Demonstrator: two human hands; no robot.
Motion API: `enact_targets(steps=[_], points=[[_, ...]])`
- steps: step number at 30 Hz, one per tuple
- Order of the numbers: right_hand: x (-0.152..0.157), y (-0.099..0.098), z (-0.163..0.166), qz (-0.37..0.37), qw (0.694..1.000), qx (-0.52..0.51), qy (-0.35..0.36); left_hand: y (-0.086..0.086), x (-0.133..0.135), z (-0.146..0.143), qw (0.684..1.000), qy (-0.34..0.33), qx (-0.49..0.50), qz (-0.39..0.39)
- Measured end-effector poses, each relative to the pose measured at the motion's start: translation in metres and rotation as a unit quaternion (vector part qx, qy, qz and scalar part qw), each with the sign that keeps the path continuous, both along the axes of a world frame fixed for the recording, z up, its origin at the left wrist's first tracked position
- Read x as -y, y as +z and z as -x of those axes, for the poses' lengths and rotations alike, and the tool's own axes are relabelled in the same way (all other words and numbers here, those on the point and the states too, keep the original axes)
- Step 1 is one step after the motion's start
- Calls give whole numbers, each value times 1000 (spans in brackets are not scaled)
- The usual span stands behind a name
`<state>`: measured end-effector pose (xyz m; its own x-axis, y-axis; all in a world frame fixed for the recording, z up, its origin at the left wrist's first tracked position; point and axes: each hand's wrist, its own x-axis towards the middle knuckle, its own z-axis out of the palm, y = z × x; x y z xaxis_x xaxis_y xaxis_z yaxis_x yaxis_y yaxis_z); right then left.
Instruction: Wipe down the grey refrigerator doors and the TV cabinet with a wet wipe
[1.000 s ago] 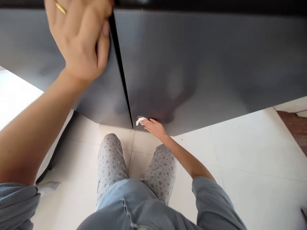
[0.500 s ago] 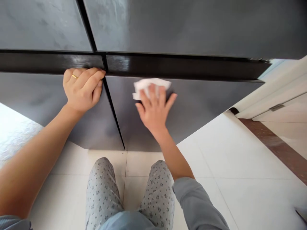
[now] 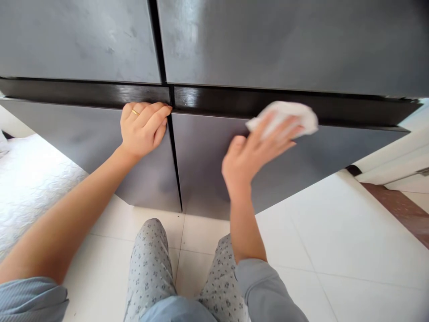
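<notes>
A grey four-door refrigerator fills the upper view. My left hand (image 3: 144,127), with a gold ring on it, is closed over the top edge of the lower left door (image 3: 147,179), beside the dark centre gap. My right hand (image 3: 256,156) presses a white cloth (image 3: 296,117) against the upper part of the lower right door (image 3: 204,165). Its fingers stretch to the right over the cloth and are slightly blurred. The cloth reaches up across the dark recessed strip (image 3: 217,102) above that door.
Pale floor tiles (image 3: 301,250) spread below the doors. A white textured surface (image 3: 30,179) lies at the left. On the right are a white door frame (image 3: 382,156) and a reddish-brown strip (image 3: 398,208). My knees in patterned grey trousers (image 3: 150,264) stand close to the doors.
My right hand has slid the white cloth to the right along the top of the lower right door, turning its fingers rightward. My left hand keeps its hold; the view has shifted.
</notes>
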<state>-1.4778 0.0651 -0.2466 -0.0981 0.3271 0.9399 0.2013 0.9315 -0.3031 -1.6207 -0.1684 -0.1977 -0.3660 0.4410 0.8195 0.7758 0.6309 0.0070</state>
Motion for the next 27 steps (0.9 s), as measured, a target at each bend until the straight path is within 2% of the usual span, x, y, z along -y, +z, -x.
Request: enact_targets(steps=[2,4,7,10,13,16,18,20,22,25,27], points=[[46,3,22,-76,993,52,75,0,1,1,1000,5,1,9],[76,2,36,-129,974,104,153,-1,4,3,1000,6,-18,18],[82,2,38,-151,951,168,211,-2,7,7,994,-8,-110,19],[42,6,19,-140,964,163,157,-3,9,10,979,-20,-200,14],[-23,7,-17,-100,989,106,17,-2,9,11,974,-24,-226,8],[-92,2,-54,-14,993,53,-99,-2,11,13,973,-24,-228,8],[-123,-6,-71,53,991,28,-116,-2,13,15,978,-6,-208,23],[-134,-17,-77,96,990,18,-98,-2,13,16,979,10,-200,39],[-119,-31,-71,123,989,19,-78,-1,12,15,972,0,-230,37],[-60,-62,-47,132,987,58,-64,3,11,11,957,-38,-287,23],[-18,-86,-32,65,988,139,-24,5,11,10,954,-49,-296,25]])
